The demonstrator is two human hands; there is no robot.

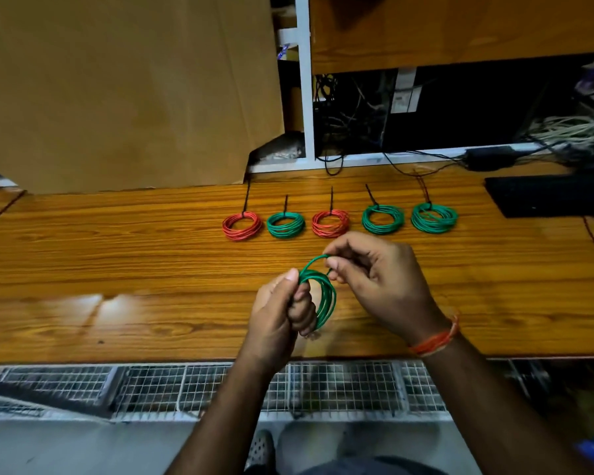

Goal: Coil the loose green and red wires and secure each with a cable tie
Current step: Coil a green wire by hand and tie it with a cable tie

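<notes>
Above the tabletop (pixel 151 269), the green wire coil (pixel 324 298) is held upright in the curled fingers of the left hand (pixel 278 313), while its loose end, lying just right and above, is pinched by the right hand (pixel 374 275).

The person is wearing an orange thread band (pixel 436 339) round the right wrist; both forearms are showing bare, sleeveless.
</notes>
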